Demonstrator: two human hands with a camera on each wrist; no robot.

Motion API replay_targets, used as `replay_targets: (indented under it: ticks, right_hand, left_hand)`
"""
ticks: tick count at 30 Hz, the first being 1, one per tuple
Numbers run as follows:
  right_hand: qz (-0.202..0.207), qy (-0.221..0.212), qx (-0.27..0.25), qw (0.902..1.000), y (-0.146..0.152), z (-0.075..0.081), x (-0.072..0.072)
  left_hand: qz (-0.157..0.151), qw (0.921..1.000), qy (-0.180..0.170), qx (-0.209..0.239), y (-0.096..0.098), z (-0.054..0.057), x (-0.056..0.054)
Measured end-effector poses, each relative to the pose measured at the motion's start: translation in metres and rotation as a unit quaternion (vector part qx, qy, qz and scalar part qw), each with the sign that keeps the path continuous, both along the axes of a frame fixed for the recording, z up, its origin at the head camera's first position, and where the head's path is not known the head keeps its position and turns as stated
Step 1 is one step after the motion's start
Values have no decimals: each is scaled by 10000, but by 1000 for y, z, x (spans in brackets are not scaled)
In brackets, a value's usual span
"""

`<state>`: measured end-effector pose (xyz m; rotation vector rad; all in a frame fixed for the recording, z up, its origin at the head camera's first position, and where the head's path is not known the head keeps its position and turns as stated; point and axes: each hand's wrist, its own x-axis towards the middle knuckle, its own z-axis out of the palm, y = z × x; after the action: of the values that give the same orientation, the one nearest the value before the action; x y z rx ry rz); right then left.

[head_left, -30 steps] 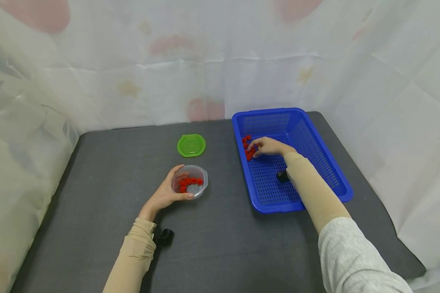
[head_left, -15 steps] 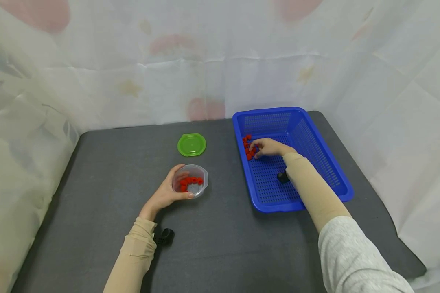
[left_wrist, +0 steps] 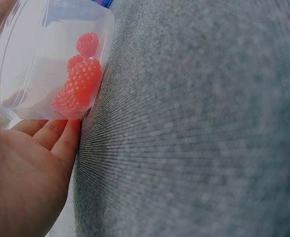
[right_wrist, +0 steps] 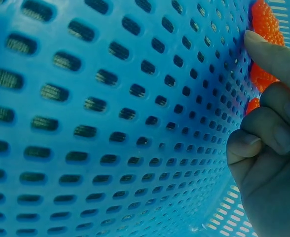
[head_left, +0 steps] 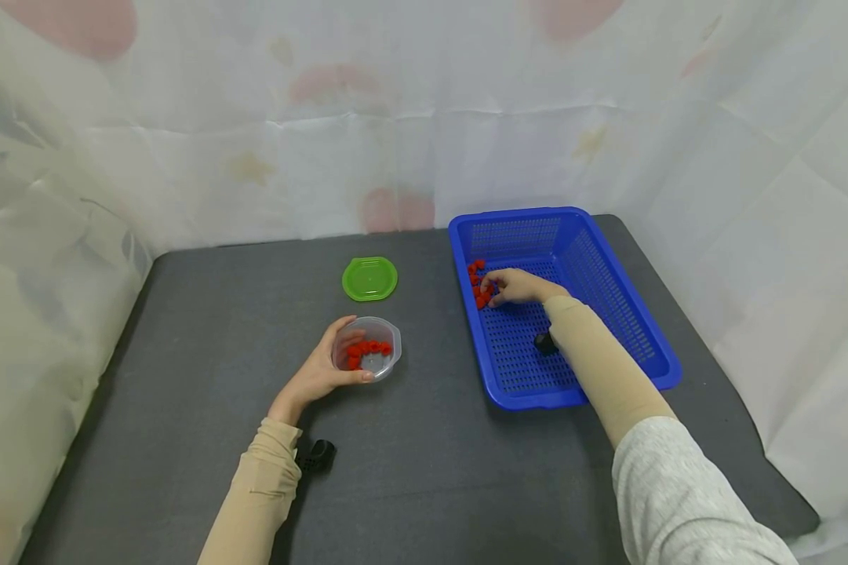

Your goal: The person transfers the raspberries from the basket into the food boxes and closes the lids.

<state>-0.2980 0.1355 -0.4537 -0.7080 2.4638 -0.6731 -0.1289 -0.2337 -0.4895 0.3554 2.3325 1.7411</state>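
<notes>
My left hand (head_left: 316, 378) grips a clear plastic tub (head_left: 396, 343) from its left side, thumb in front and fingers behind. Several red raspberries (head_left: 354, 358) lie in the tub's bottom; the left wrist view shows the raspberries (left_wrist: 82, 81) bunched behind the see-through wall. Inside the blue basket (head_left: 497, 392), my right hand (head_left: 517, 286) reaches down to more raspberries (head_left: 475, 271) along the left wall. In the right wrist view the thumb presses a raspberry (right_wrist: 268, 23) while the other visible fingers curl in; the index finger is hidden.
A green lid (head_left: 369, 279) lies behind the tub on the dark grey table (head_left: 424, 479). The basket stands at the table's back right, its perforated walls rising around the right hand. A pale patterned curtain (head_left: 311, 173) hangs behind and along both sides.
My right hand has shifted very slightly at the raspberries in the basket. The left hand and the tub stay in place.
</notes>
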Motion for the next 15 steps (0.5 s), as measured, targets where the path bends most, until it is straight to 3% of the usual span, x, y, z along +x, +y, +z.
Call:
replay_targets:
  ticks: [15]
  right_hand:
    - [40,-16,-91,9999,0,6,0]
  left_hand:
    - [17,10000,-80,56,0,1,0]
